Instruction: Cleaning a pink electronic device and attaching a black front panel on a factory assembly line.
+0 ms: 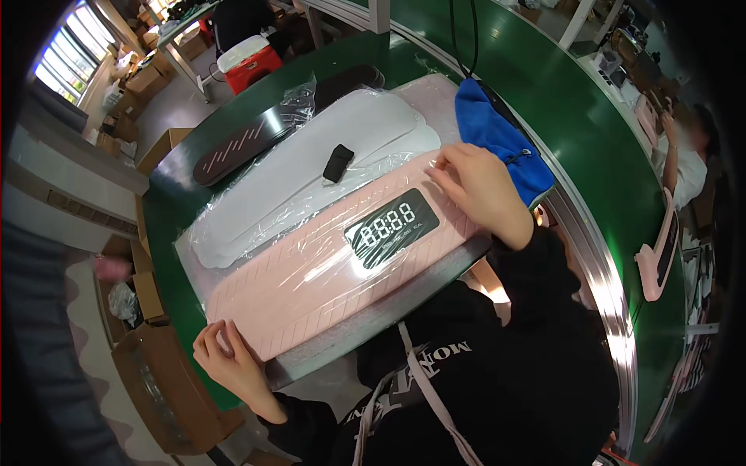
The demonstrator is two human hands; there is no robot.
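A long pink board [291,283] with slanted ridges lies at a tilt in front of me, covered in shiny clear film. A black digital display [392,227] with white digits sits toward its right half. My left hand [231,365] grips the near-left corner, fingers bent over the edge. At the far-right end, my right hand [488,194] has its thumb and fingers closed on the board's edge; whether they pinch the film too, I cannot tell. Under the board shows a dark grey padded surface [334,349]. A small black packet [339,163] rests just beyond it.
Behind the board lie flat white sheets [311,155] in plastic and a dark board [241,151]. A blue cloth pouch [497,132] is by my right hand. Cardboard boxes [167,396] stand left of the green table [175,283]. Another person [684,155] sits at the far right.
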